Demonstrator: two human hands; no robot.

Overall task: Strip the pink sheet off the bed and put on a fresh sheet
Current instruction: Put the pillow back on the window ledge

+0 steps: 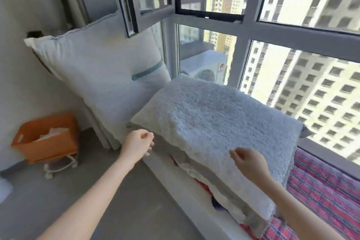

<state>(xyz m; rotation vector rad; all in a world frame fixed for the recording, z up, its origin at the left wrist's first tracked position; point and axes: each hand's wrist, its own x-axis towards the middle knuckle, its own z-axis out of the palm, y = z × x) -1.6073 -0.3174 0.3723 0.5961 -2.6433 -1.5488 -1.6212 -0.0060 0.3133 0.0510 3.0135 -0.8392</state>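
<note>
1. Bin [46, 138], orange, on a small wheeled stand at far left against the wall [23, 15], with something pale inside that I can't make out
2. Next along, a big white pillow [97, 72] leans upright on that wall, a teal stripe near its right edge
3. Here's the left hand [136, 143], out over the floor [116, 191] just beside the far-left corner of the bedding, fingers loosely curled, thumb close to the fingertips, holding nothing
4. Through the window [243, 25], there's an outdoor air-conditioner unit [206, 68] with a red logo, too blurred to read; no other writing anywhere
5. Centre stage, the fluffy pale blanket [224, 119] tops a folded stack of bedding [224, 197] on the window-side bed [191, 202], and that stack sits right on the task's cloth
6. The right hand [249, 163] hangs at the blanket's near edge, fingers relaxed and half-curled, nothing gripped; whether it brushes the pile I can't tell
7. And there it is: the pink sheet [321, 185], striped and spread flat to the right of both hands. Its long axis runs along the window from near right toward far left, passing under the stack. The right hand is clearly nearer. My read is that the stack must come off first, so stripping has not yet begun
</note>
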